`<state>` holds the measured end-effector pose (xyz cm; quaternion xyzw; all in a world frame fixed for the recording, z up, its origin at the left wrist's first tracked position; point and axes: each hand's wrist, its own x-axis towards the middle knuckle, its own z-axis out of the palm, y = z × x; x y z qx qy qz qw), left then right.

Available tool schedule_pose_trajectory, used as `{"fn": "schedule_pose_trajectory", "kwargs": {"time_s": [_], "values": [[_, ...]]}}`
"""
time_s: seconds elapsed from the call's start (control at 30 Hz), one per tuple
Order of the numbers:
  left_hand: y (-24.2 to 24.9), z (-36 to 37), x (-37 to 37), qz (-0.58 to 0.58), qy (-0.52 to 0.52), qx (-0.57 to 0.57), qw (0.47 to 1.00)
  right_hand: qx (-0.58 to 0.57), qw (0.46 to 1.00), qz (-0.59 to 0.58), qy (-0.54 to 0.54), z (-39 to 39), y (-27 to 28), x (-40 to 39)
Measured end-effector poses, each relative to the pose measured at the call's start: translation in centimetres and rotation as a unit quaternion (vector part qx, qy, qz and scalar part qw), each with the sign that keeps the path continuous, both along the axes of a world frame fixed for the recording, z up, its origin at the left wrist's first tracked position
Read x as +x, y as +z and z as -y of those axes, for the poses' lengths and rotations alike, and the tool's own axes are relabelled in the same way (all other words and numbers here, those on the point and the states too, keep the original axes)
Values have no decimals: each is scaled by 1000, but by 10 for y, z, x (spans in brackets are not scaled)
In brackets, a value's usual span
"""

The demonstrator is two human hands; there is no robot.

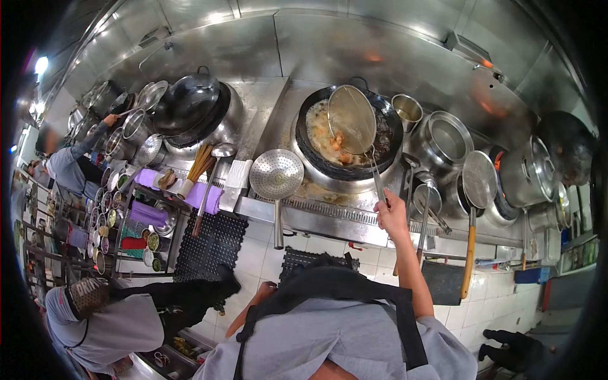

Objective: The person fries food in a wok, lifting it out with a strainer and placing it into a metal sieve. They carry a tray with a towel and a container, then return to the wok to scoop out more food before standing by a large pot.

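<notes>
The round black wok (354, 161) on the steel range (329, 212) holds pale bubbling liquid and orange pieces. A wire-mesh skimmer (351, 119) tilts over it — right hand (391, 216) gripping its handle. Left hand (263, 291) hangs low; fingers unclear.

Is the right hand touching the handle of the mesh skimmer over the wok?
Touching. The head view shows the right hand closed around the skimmer handle, with the mesh held over the wok.
</notes>
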<state>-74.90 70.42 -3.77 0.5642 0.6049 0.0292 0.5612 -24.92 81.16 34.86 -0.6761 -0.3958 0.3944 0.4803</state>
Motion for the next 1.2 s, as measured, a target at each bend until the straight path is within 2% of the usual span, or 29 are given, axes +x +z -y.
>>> {"fn": "schedule_pose_trajectory", "kwargs": {"time_s": [0.07,0.17,0.2,0.27,0.3,0.4,0.47,0.5,0.53,0.57,0.6,0.67,0.7,0.77,0.8,0.87,0.9,0.93,1.0,1.1,1.2], "values": [[58,-15,23,-16,34,-47,998,14,996,88,-3,-8,-16,-2],[78,-27,36,25,126,-104,986,20,988,154,18,-11,-11,-6],[83,-27,37,23,118,-105,987,27,984,171,32,-11,-10,-4],[93,-31,42,17,100,-104,989,8,993,112,30,-12,-6,11],[88,-26,41,25,127,-105,986,-1,996,81,29,-14,-1,18],[55,-9,26,10,99,-82,992,7,1000,-17,-12,-14,27,40],[21,10,12,9,63,18,998,33,998,-33,-35,-22,37,64],[-18,22,1,1,51,30,998,37,998,-34,-27,-28,40,80],[-25,28,3,-6,40,42,998,41,998,-34,-18,-35,44,95],[-22,35,0,-14,38,38,998,47,998,11,-26,-41,54,104],[-20,42,-2,-22,36,34,999,62,997,6,-55,-51,55,114],[-14,55,-1,-17,81,-23,996,48,989,88,-108,-75,47,149],[-11,59,0,-15,106,-52,993,85,962,229,-119,-92,36,169],[-9,60,10,-4,75,19,997,154,847,492,-127,-129,7,206],[-4,63,13,-1,60,54,997,93,849,503,-133,-142,-4,215],[-12,72,14,-12,103,-22,994,-29,841,522,-139,-165,-28,226],[-6,72,19,-16,125,-60,990,-128,845,510,-101,-174,-46,241],[13,70,25,-10,127,-43,991,-169,831,528,-43,-183,-61,263],[46,64,31,2,126,-8,992,-169,839,516,-35,-178,-23,259],[69,61,49,10,221,-69,973,-65,858,502,-88,-151,23,232],[-13,79,29,27,165,-63,984,181,781,581,-137,-135,-13,239]]}}
